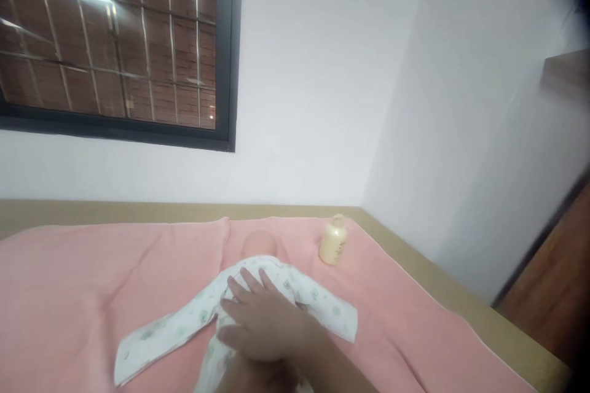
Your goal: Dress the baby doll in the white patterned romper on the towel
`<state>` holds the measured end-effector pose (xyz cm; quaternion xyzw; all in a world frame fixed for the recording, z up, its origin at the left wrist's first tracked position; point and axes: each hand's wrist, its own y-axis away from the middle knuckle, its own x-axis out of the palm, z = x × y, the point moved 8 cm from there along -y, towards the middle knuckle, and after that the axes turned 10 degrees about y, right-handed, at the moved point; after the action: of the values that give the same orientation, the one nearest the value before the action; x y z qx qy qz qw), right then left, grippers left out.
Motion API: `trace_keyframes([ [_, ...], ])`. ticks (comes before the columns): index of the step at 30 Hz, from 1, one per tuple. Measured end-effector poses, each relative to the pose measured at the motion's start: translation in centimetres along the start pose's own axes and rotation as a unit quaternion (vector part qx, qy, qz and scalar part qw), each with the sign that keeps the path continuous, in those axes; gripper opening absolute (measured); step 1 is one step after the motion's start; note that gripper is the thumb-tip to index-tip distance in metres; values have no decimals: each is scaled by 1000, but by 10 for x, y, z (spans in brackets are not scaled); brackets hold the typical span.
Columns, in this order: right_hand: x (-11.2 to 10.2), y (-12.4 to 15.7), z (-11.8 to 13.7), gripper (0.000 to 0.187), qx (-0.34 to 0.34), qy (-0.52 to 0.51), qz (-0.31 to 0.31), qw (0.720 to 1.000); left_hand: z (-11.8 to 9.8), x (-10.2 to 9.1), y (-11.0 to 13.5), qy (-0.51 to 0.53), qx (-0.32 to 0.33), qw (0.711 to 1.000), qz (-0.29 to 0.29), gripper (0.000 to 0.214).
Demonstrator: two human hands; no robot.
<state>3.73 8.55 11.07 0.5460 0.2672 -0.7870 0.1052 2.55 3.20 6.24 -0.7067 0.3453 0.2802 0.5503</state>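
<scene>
A baby-sized figure lies on a pink blanket [152, 282], dressed in a white baby outfit [170, 331] with a pale green print. Its long sleeves spread out to both sides, looking flat at the ends. Only a smooth rounded head [259, 244] shows past the collar; I cannot tell whether this is a doll. My right hand [265, 322] lies flat over the middle of the outfit's body, fingers spread, holding nothing. Beneath it, at the bottom edge, my left hand [253, 374] is mostly covered, and its fingers are hidden.
A cream-coloured bottle [332, 242] stands on the blanket, to the right of the head. The tan table edge [415, 258] runs along the back and right, against white walls [304, 86]. A dark-framed barred window [225, 73] is at the upper left.
</scene>
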Motion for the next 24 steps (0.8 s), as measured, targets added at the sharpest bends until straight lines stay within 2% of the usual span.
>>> trace_keyframes([
  [4,-6,-9,-35,44,48,23,-32,998,-2,4,-7,11,58,998,19,36],
  [7,-6,0,-49,49,73,-10,-43,996,0,5,-5,19,64,997,29,34],
  [10,-6,10,-39,53,64,-13,-54,996,3,11,-2,21,36,999,25,43],
  [15,0,-1,-6,44,-26,58,-21,998,8,21,-2,15,-15,1000,9,47],
  [17,-3,-8,-10,41,-22,72,-31,997,4,17,-4,16,14,1000,13,46],
  [20,-7,-11,-30,45,22,70,-44,996,-3,4,-6,19,66,997,21,39],
  [24,-4,0,-38,55,61,77,-44,994,-6,-9,-3,17,77,997,8,33],
])
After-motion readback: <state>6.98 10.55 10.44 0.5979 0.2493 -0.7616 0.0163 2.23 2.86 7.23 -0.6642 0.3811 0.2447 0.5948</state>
